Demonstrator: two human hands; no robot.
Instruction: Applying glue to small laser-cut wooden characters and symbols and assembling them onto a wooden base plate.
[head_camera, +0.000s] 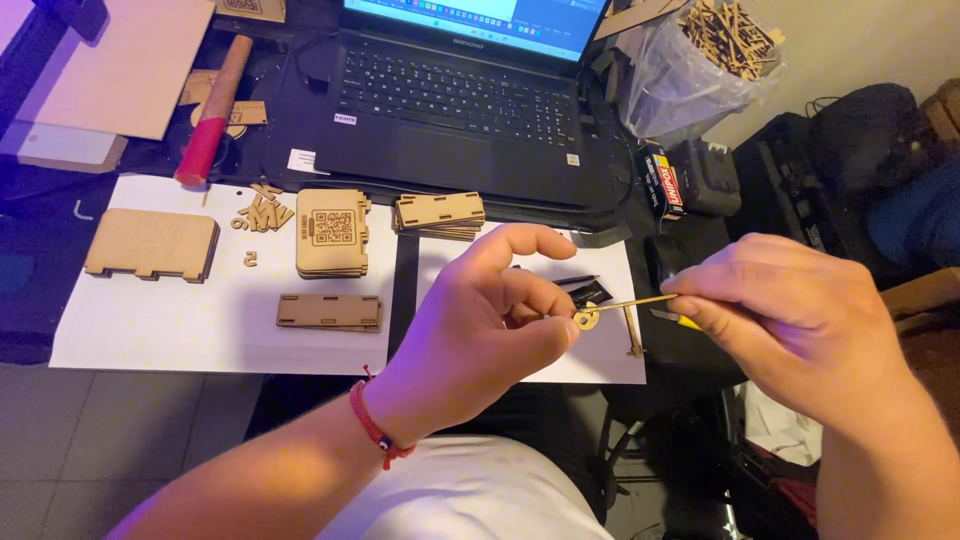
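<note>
One head-worn camera looks steeply down from just above the person's chest, close to both hands at centre frame. It faces the desk toward twelve o'clock, where a laptop (455, 95) fills the far edge.

My left hand (490, 320) pinches a small ring-shaped wooden piece (586, 318) between thumb and fingertips. My right hand (790, 320) holds a thin stick (632, 302), its tip at the ring. Beneath them lies white paper (200, 340) bearing cut wooden panels (332, 232); a laptop (450, 120) stands at the table's far edge.
</note>
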